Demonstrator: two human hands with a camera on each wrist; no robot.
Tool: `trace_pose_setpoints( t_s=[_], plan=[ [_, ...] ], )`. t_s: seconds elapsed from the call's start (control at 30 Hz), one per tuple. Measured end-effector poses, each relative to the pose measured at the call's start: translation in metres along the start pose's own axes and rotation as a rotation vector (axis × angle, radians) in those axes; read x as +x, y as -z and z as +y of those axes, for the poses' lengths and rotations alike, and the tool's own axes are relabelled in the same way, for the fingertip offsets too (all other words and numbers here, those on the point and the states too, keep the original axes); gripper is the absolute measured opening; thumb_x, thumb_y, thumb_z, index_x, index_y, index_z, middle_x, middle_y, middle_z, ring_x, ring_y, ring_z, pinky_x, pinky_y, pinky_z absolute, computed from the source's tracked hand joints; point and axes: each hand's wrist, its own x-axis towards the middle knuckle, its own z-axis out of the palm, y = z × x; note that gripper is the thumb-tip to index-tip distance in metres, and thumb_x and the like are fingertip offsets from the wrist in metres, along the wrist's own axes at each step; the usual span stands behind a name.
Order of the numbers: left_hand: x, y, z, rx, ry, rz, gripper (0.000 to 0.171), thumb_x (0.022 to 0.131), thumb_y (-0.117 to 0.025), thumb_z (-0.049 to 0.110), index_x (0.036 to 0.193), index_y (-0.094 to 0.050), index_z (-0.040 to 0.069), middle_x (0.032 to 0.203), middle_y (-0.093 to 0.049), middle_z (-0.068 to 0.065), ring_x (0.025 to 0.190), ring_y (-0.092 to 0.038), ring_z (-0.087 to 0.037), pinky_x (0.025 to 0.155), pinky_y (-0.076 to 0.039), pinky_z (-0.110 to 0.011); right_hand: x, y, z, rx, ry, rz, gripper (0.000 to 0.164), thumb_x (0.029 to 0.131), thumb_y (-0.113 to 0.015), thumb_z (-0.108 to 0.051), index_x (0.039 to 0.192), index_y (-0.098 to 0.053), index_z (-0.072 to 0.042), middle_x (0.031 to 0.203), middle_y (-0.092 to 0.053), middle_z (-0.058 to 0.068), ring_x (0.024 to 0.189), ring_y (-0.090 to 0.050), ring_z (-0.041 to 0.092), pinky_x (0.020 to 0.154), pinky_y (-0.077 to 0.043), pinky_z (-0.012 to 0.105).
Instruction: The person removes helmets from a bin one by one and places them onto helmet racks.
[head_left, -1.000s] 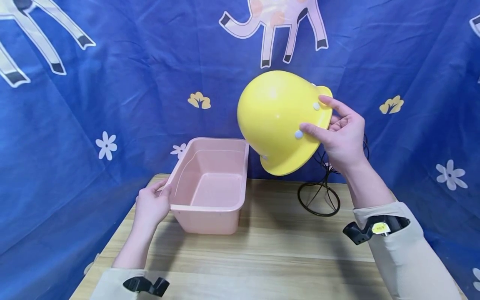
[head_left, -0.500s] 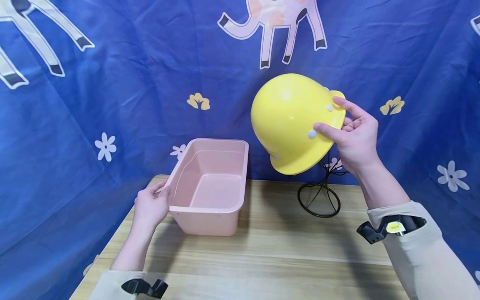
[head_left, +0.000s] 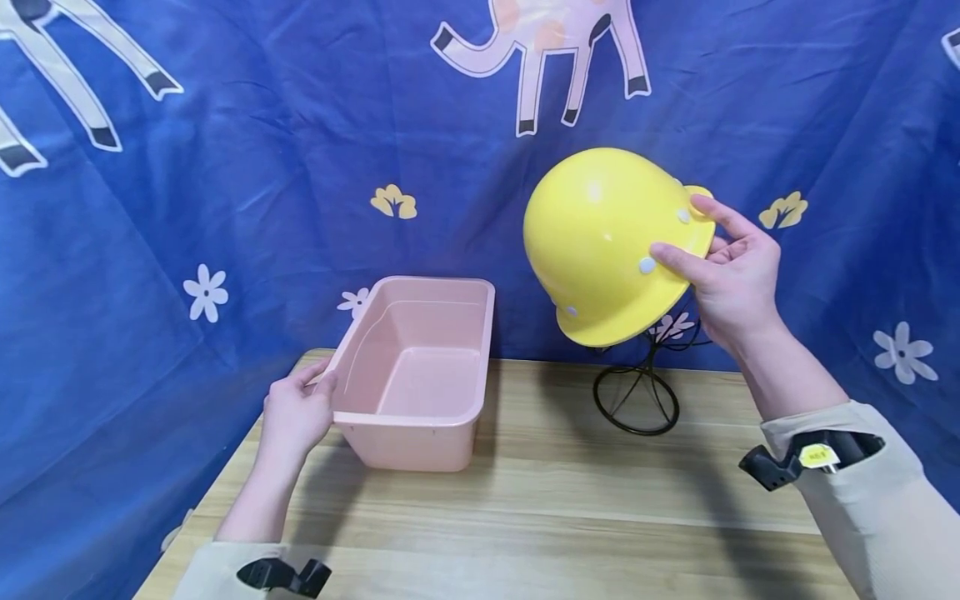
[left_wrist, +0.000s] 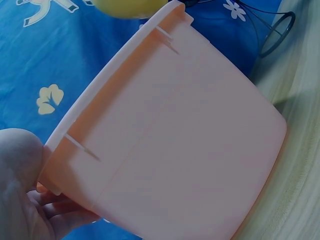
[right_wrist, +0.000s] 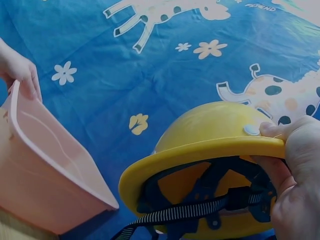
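A yellow hard hat (head_left: 607,242) hangs tilted in the air, its brim gripped at the right side by my right hand (head_left: 738,275). Thumb and fingers pinch the brim from both sides in the right wrist view, where the dark inner harness and a striped chin strap (right_wrist: 180,214) show underneath. My left hand (head_left: 296,412) holds the left rim of a pink plastic bin (head_left: 408,442), thumb above and fingers below in the left wrist view. The bin stands on the table with nothing inside. Below the hard hat is a black wire stand (head_left: 637,425), its upper part partly hidden.
A light wooden table (head_left: 525,533) carries the bin and the stand near its back edge. Behind and at both sides hangs a blue curtain (head_left: 300,208) with animal and flower prints.
My right hand has carried the hard hat to the right, from beside the bin to above the wire stand. My left hand keeps its hold on the bin.
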Motion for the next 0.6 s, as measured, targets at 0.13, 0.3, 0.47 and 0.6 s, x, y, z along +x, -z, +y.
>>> trace_pose_setpoints(
  t_s=[0.13, 0.3, 0.47, 0.6],
  plan=[
    [0.0, 0.0, 0.001, -0.005, 0.003, -0.006, 0.043, 0.11, -0.056, 0.026, 0.147, -0.064, 0.005, 0.118, -0.073, -0.026, 0.107, -0.073, -0.04, 0.068, -0.05, -0.016, -0.001, 0.007, -0.001, 0.02, -0.005, 0.004, 0.071, 0.077, -0.077, 0.029, 0.143, -0.058, 0.007, 0.124, -0.072, 0.025, 0.106, -0.075, 0.032, 0.081, -0.057, 0.041],
    [0.0, 0.001, 0.001, 0.001, 0.01, -0.002, 0.044, 0.11, -0.056, 0.028, 0.147, -0.063, 0.005, 0.12, -0.072, -0.026, 0.107, -0.074, -0.04, 0.065, -0.051, -0.017, -0.004, 0.015, -0.001, 0.046, -0.015, 0.019, 0.073, 0.079, -0.076, 0.029, 0.145, -0.056, 0.007, 0.128, -0.071, 0.025, 0.11, -0.074, 0.032, 0.082, -0.057, 0.042],
    [-0.001, 0.0, 0.001, -0.011, 0.015, -0.012, 0.044, 0.11, -0.055, 0.028, 0.148, -0.062, 0.006, 0.122, -0.071, -0.026, 0.109, -0.073, -0.04, 0.065, -0.05, -0.015, -0.005, 0.023, -0.002, 0.112, 0.011, 0.056, 0.071, 0.079, -0.073, 0.031, 0.143, -0.055, 0.009, 0.138, -0.065, 0.027, 0.116, -0.071, 0.034, 0.083, -0.056, 0.042],
    [-0.001, 0.0, 0.001, -0.018, 0.02, -0.01, 0.045, 0.11, -0.055, 0.028, 0.148, -0.062, 0.006, 0.121, -0.071, -0.027, 0.107, -0.073, -0.04, 0.063, -0.052, -0.017, -0.005, 0.03, -0.004, 0.165, 0.022, 0.071, 0.07, 0.079, -0.071, 0.033, 0.143, -0.055, 0.011, 0.146, -0.058, 0.027, 0.12, -0.068, 0.036, 0.084, -0.055, 0.043]
  ],
)
